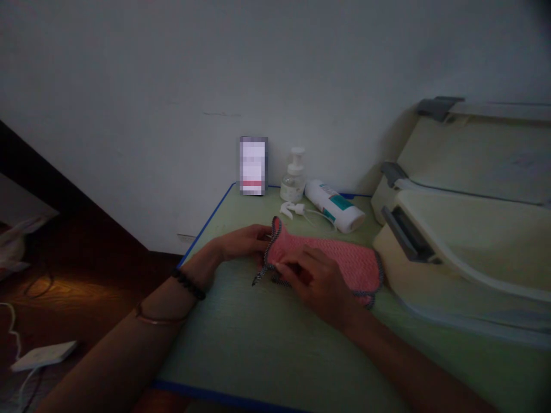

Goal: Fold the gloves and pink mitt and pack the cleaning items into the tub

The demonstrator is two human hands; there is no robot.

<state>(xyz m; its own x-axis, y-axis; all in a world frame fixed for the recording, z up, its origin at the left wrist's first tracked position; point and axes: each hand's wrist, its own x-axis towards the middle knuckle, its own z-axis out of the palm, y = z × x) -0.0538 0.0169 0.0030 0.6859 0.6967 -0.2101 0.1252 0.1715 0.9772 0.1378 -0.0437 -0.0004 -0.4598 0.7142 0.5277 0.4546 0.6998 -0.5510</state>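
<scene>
A pink textured cloth (pixel 355 264) edged with black-and-white trim lies folded on the pale green table (pixel 258 350). Its left end rises in a raised loop, and a short end of the trim sticks out toward the lower left. At that end, my left hand (pixel 245 242) is closed on the cloth's edge, its fingertips partly hidden behind the fabric. My right hand (pixel 316 281) rests over the cloth's near side, thumb and forefinger pinching the trimmed border close to the left hand.
Behind the cloth are a loose white spray head (pixel 293 209), a pump bottle (pixel 293 186) and a white-and-green bottle (pixel 338 207) on its side. A lit phone (pixel 253 166) leans on the wall. A cream storage bin (pixel 413 287) with raised lid stands right.
</scene>
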